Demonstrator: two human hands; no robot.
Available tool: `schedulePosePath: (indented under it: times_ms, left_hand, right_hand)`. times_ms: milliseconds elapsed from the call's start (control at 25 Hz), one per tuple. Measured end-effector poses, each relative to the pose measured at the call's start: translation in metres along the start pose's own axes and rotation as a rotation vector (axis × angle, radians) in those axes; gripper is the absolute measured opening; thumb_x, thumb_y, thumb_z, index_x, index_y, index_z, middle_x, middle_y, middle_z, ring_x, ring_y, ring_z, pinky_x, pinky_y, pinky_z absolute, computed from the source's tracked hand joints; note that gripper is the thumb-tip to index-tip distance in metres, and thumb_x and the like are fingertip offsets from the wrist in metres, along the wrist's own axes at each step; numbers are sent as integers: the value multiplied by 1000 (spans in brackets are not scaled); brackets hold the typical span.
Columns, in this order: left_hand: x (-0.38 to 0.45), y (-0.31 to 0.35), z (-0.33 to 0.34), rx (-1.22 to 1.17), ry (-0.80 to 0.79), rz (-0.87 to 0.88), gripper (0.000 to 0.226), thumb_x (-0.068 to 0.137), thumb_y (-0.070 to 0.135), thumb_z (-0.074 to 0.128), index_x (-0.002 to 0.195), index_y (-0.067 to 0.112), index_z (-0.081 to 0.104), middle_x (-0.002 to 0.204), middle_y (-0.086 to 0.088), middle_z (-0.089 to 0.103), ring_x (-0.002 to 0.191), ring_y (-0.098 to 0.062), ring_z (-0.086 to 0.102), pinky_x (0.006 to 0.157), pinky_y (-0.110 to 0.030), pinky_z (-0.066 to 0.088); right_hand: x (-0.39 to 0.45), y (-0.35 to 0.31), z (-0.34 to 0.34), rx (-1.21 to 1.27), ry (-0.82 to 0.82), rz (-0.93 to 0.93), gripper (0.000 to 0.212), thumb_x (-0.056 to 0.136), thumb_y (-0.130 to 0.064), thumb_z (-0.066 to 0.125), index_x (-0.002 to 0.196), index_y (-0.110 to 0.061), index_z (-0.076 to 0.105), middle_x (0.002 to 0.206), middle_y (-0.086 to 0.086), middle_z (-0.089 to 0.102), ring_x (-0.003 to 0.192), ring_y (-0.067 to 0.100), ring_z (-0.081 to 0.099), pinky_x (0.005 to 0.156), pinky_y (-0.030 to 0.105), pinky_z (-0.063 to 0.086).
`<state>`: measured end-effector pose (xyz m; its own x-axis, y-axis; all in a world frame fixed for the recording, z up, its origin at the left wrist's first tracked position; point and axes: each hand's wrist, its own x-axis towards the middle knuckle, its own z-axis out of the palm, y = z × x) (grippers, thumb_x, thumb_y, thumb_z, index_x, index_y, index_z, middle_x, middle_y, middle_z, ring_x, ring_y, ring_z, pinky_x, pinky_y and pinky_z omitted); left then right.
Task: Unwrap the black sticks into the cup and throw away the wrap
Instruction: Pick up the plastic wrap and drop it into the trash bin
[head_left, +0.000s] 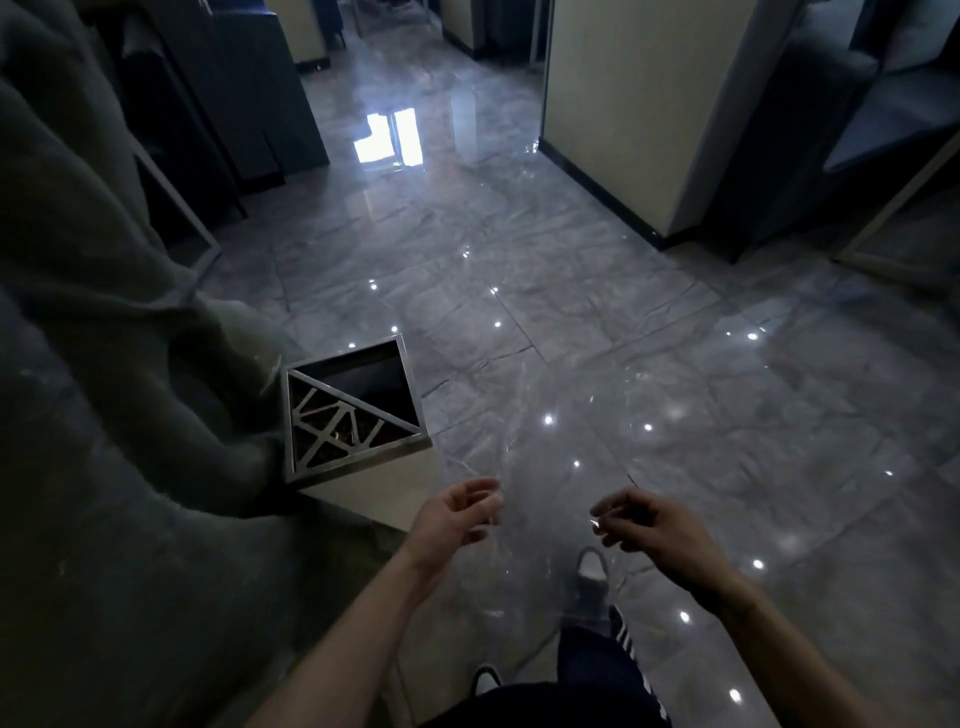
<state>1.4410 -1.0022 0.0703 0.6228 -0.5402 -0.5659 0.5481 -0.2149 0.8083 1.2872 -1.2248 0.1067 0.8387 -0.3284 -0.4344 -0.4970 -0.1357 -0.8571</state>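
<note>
**Wrap in hand, bin close by: only the throw-away looks left**

No black sticks and no cup are in view, so whether the unwrapping was finished cannot be checked here; the scene suggests it was, since the person stands on a glossy floor (597, 291) beside a bin (353, 410) with a sheet of clear wrap (545, 467) stretched between the two hands. The film is nearly invisible (only faint creases and glints against the tiles give it away).

The left hand (457, 514) has its fingers curled together, pinching one edge of the wrap. The right hand (644, 525) is likewise pinched shut on the other edge, where a small bright fleck shows at the fingertips. The hands are apart, and the wrap hangs in front of the person, to the right of the bin and not yet over it.

The bin is a square, metal-rimmed box. Half its top is a patterned grille, the other half an open triangular mouth. Inside it is dark; some brownish litter seems to lie under the grille, but I cannot tell what.

What remains, as I judge it: bunch the film and drop it through the opening.
</note>
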Motion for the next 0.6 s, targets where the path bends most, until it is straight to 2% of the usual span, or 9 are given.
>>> schedulePosePath:
  times_ms: [120, 240, 400, 520, 600]
  left_hand:
    - [39, 21, 15, 74, 22, 34, 24, 81, 21, 76, 104, 22, 74, 90, 1, 76, 79, -12, 70, 80, -34, 53]
    - [77, 45, 30, 90, 75, 83, 13, 82, 14, 75, 92, 21, 76, 83, -2, 74, 78, -15, 67, 76, -32, 51]
    - [132, 87, 63, 162, 181, 120, 16, 79, 5, 76, 78, 21, 74, 74, -1, 72, 72, -15, 63, 70, -28, 49]
    - [158, 114, 80, 255, 219, 176, 11, 81, 5, 75, 83, 15, 73, 81, -6, 71, 77, -15, 64, 72, -23, 51]
    - [170, 129, 83, 304, 246, 212, 8, 82, 6, 74, 88, 12, 73, 85, -4, 72, 79, -11, 67, 72, -17, 54]
  right_hand:
    - [44, 1, -29, -20, -39, 12, 13, 90, -14, 61, 95, -22, 69, 91, 1, 74, 80, 10, 70, 69, 21, 54]
    - [91, -5, -64, -44, -40, 33, 12, 90, -18, 62, 94, -25, 70, 88, -2, 75, 79, 9, 70, 71, 24, 53]
    - [155, -27, -121, -39, -28, 10, 10, 87, -16, 65, 89, -23, 72, 85, 1, 76, 76, 12, 69, 66, 22, 50]
    - [193, -44, -154, -35, 2, -49, 7, 84, -13, 70, 87, -19, 73, 85, 9, 75, 72, 10, 66, 60, 13, 49]
    - [219, -55, -168, -64, 22, -106, 7, 82, -12, 72, 87, -15, 74, 84, 9, 75, 74, 11, 66, 67, 17, 53]
